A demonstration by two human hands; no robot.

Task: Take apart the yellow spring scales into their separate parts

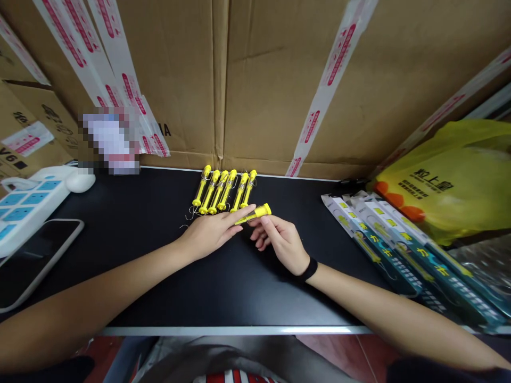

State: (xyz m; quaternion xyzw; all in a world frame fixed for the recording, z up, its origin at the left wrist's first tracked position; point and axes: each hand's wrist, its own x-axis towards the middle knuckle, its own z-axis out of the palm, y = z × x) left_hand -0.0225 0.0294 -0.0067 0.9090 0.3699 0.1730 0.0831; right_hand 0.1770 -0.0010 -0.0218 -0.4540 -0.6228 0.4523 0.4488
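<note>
Yellow scale (262,210), grasped by the left hand (211,232) and right hand (284,242), seems steadied from both ends. Matching scales (227,190) lie just beyond, apparently for reach.

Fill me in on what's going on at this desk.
A person's left hand and right hand together hold one slim yellow-and-clear tube above the black tabletop. Six similar yellow-and-clear tubes with metal hooks lie side by side just beyond. Flat teal-and-white printed packages lie to the right.
</note>
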